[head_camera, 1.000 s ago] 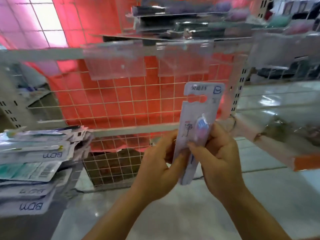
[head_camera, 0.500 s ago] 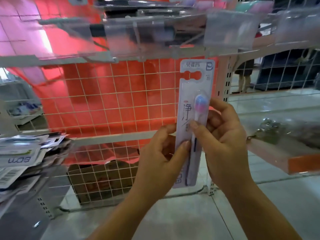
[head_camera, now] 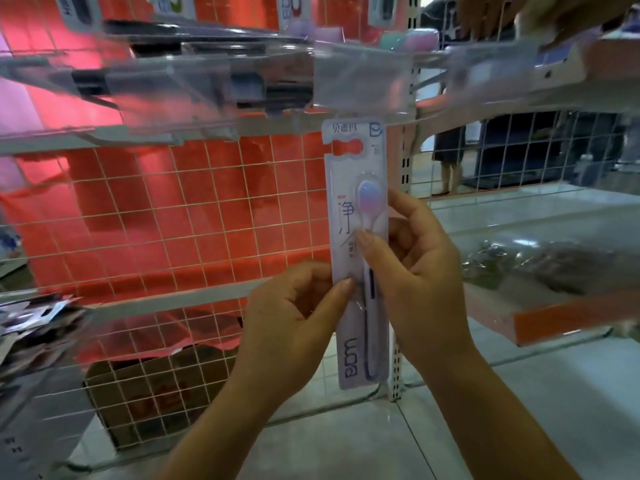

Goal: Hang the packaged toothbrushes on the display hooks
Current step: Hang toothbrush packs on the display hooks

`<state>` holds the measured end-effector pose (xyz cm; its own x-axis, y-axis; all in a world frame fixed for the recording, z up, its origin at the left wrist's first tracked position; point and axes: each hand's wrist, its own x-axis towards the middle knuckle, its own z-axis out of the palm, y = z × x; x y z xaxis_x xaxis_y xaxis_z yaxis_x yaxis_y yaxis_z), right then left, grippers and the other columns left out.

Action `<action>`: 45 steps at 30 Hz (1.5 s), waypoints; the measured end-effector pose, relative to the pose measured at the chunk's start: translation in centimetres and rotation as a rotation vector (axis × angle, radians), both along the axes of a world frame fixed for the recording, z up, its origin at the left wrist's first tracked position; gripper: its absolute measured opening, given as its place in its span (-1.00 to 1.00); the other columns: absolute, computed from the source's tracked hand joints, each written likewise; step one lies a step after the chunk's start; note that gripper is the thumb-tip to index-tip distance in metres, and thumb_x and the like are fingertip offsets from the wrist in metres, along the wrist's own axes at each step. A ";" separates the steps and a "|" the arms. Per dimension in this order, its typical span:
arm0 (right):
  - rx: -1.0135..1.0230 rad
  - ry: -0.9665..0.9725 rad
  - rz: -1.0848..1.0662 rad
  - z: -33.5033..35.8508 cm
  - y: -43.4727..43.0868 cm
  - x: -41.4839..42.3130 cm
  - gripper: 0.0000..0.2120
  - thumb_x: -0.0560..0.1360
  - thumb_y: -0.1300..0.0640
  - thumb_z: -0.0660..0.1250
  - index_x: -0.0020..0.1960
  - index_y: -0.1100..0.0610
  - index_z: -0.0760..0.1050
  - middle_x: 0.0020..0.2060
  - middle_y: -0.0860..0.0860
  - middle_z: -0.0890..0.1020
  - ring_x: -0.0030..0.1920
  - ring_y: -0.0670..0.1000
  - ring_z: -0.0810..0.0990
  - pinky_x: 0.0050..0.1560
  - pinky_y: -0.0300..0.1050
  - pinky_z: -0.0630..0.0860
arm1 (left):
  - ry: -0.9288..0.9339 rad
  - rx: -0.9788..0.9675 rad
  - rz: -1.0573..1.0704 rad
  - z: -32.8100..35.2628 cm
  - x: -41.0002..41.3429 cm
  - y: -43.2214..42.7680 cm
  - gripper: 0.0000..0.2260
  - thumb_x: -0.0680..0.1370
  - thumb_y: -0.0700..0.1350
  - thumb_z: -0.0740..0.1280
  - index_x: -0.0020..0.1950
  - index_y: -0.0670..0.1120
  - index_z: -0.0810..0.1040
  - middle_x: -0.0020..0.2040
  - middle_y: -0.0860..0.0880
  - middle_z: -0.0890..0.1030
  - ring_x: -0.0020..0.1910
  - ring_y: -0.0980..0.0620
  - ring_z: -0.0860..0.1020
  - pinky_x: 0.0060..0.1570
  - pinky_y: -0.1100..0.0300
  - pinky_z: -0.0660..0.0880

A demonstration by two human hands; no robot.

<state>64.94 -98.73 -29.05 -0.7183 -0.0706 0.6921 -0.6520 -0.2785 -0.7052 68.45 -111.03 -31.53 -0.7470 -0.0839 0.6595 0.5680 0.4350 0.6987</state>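
Note:
I hold one packaged toothbrush (head_camera: 349, 209) upright in front of the white wire grid panel (head_camera: 180, 216). The white card has a hang slot near its top and a pale blue-pink brush head under clear plastic. My left hand (head_camera: 294, 317) pinches its left edge low down, thumb on the front. My right hand (head_camera: 412, 275) grips the right edge, thumb across the middle. The card's top sits just under a row of clear plastic holders (head_camera: 360, 81). Hung packages (head_camera: 291, 8) show blurred above. No hook is plainly visible.
A loose pile of packaged toothbrushes (head_camera: 31, 320) lies at the left edge. A cardboard box (head_camera: 152, 386) sits behind the grid on the floor. An orange-edged shelf (head_camera: 568, 320) with bagged goods juts out on the right. Another person's hand (head_camera: 491, 12) reaches in at top right.
My view and both hands have risen toward the upper shelf. The package went from tilted to upright, and its top now reaches the clear holders. The toothbrush pile slid toward the left edge.

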 end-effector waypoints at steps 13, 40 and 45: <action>0.000 -0.023 -0.022 -0.4 0.5 0.6 -0.76 0.44 0.06 0.32 0.10 -0.02 0.46 -0.05 0.00 0.67 -0.04 -0.06 0.69 -0.13 -0.18 0.63 | 0.004 0.058 -0.096 0.6 0.2 0.4 -0.88 0.44 0.02 0.32 -0.06 0.09 0.59 -0.13 0.08 0.71 -0.19 0.12 0.69 -0.24 0.24 0.63; -0.004 0.041 -0.097 1.4 0.2 -1.5 -0.79 0.55 0.20 0.29 0.11 -0.07 0.46 -0.10 -0.09 0.66 -0.06 -0.15 0.67 -0.16 -0.26 0.60 | 0.015 0.069 -0.082 2.7 -2.0 0.5 -0.90 0.45 0.01 0.33 -0.09 0.04 0.60 -0.17 0.03 0.71 -0.22 0.09 0.69 -0.27 0.20 0.63; 0.010 -0.004 -0.036 1.5 -0.6 -2.5 -0.81 0.56 0.19 0.29 0.09 -0.07 0.46 -0.09 -0.09 0.67 -0.08 -0.15 0.67 -0.20 -0.27 0.60 | -0.040 0.125 -0.081 2.6 -2.6 -0.1 -0.84 0.43 0.02 0.33 -0.07 -0.01 0.60 -0.17 -0.01 0.71 -0.20 0.05 0.70 -0.24 0.15 0.64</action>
